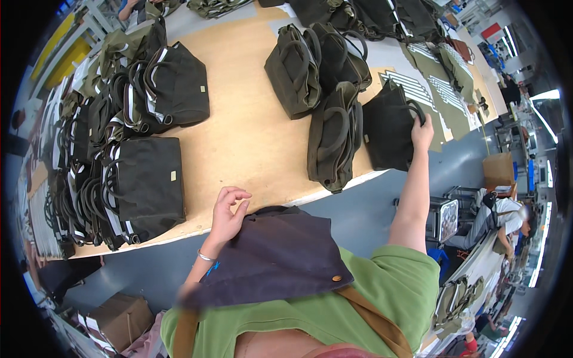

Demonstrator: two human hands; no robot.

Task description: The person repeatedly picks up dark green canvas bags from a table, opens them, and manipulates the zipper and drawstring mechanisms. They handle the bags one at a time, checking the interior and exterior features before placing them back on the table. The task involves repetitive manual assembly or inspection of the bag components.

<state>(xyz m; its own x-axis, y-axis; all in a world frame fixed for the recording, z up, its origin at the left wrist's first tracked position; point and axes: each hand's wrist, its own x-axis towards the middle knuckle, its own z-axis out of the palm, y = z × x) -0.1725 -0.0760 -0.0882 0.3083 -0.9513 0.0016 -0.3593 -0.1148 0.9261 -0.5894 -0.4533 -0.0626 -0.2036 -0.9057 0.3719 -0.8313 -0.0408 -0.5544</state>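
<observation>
Tabletop (250, 131), dark flat tote bag (388, 128)

We have a wide bare strip of worktop (250, 125) running down the middle, where a hand passes freely. To our left it is walled by stacked dark bags (146, 185) and a black bag (176, 86) above them. To our right, olive bags (331, 137) lie across the way, with a black bag (388, 128) just beside them at the edge. Our navy apron flap (280, 250) overhangs the near edge.
</observation>
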